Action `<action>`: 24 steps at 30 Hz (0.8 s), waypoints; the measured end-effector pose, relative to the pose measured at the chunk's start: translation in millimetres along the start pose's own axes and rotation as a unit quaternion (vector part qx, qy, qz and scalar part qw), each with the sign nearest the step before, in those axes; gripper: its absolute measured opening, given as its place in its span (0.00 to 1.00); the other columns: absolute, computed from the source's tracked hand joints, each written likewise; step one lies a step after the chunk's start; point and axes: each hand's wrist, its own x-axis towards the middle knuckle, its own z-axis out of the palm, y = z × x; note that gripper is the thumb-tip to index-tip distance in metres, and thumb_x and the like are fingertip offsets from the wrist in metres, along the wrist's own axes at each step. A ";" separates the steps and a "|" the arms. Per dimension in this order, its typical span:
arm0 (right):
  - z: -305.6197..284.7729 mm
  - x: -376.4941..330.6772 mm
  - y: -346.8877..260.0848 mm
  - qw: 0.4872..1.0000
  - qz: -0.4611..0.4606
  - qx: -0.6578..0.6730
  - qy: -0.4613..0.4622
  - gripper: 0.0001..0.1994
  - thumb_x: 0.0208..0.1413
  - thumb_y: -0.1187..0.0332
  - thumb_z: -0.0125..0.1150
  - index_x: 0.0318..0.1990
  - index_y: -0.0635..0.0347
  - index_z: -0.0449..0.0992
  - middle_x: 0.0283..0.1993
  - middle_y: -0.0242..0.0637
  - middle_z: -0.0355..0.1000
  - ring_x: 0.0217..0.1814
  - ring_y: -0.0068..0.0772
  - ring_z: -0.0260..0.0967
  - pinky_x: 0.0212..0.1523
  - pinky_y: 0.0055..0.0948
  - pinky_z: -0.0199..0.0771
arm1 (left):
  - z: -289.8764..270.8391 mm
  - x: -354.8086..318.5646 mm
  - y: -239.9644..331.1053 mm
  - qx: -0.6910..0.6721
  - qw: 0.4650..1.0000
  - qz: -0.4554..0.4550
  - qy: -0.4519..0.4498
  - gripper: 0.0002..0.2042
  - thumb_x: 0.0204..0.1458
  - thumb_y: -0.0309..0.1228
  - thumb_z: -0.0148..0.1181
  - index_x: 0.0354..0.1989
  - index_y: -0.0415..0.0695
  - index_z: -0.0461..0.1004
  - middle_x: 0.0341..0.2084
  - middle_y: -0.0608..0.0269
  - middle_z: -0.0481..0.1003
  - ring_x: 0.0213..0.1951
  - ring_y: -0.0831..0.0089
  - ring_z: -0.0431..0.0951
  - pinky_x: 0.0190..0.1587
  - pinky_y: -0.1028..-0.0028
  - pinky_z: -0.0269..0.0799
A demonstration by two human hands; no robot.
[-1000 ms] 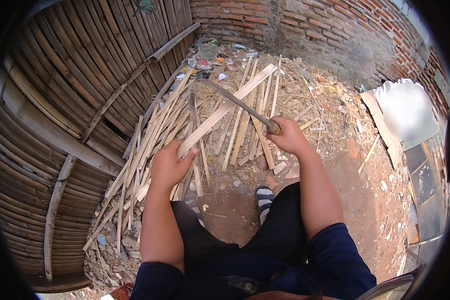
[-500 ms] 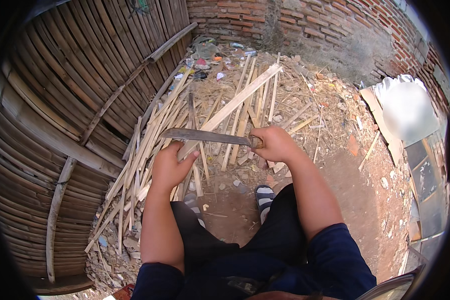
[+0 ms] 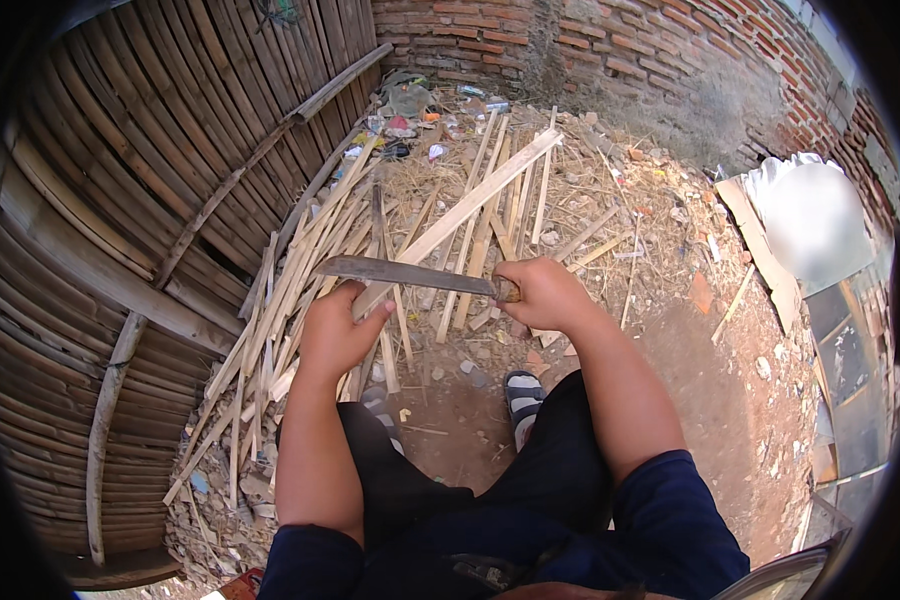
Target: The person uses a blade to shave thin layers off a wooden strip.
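My right hand point(image 3: 540, 292) is closed round the short wooden handle of a machete point(image 3: 410, 274). Its long, dull metal blade points left and lies across a pale wooden strip point(image 3: 470, 203) near that strip's near end. My left hand point(image 3: 337, 328) grips this near end, with the thumb on the right side and the fingers mostly hidden beyond. From there the strip slants up and away to the right. The blade's tip reaches just above my left fingers; whether it touches the wood I cannot tell.
Several split strips point(image 3: 305, 260) lie in a heap along the slatted wooden wall point(image 3: 110, 230) on the left. Rubbish point(image 3: 405, 100) and dry straw cover the ground up to the brick wall point(image 3: 450, 40). Cardboard point(image 3: 760, 250) and dark panels point(image 3: 840, 340) stand at right. My sandalled feet are below.
The whole view has shifted very slightly. Both hands, the machete and the wooden strip keep nearly the same places relative to each other.
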 end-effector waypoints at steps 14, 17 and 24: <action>-16.5 -10.6 36.0 0.979 0.119 0.082 0.145 0.17 0.55 0.59 0.76 0.47 0.60 0.83 0.37 0.54 0.81 0.41 0.60 0.81 0.45 0.50 0.79 | -16.0 2.0 18.4 -0.023 0.995 -0.083 -0.048 0.23 0.56 0.48 0.74 0.44 0.37 0.82 0.29 0.44 0.83 0.33 0.48 0.85 0.40 0.56 0.78; -3.3 -5.9 11.9 0.997 0.037 0.014 0.063 0.15 0.53 0.63 0.74 0.45 0.59 0.82 0.37 0.54 0.81 0.42 0.61 0.81 0.45 0.53 0.80 | -8.2 2.7 13.4 -0.027 0.998 -0.046 -0.028 0.24 0.56 0.48 0.75 0.44 0.36 0.82 0.30 0.44 0.83 0.33 0.47 0.86 0.40 0.57 0.79; -14.1 3.5 15.0 0.993 0.076 0.035 0.083 0.13 0.55 0.62 0.73 0.44 0.58 0.82 0.34 0.52 0.81 0.41 0.61 0.80 0.44 0.52 0.79 | -17.3 -1.7 9.9 -0.031 0.996 -0.080 -0.038 0.20 0.57 0.41 0.75 0.45 0.35 0.82 0.33 0.49 0.85 0.35 0.63 0.86 0.40 0.64 0.78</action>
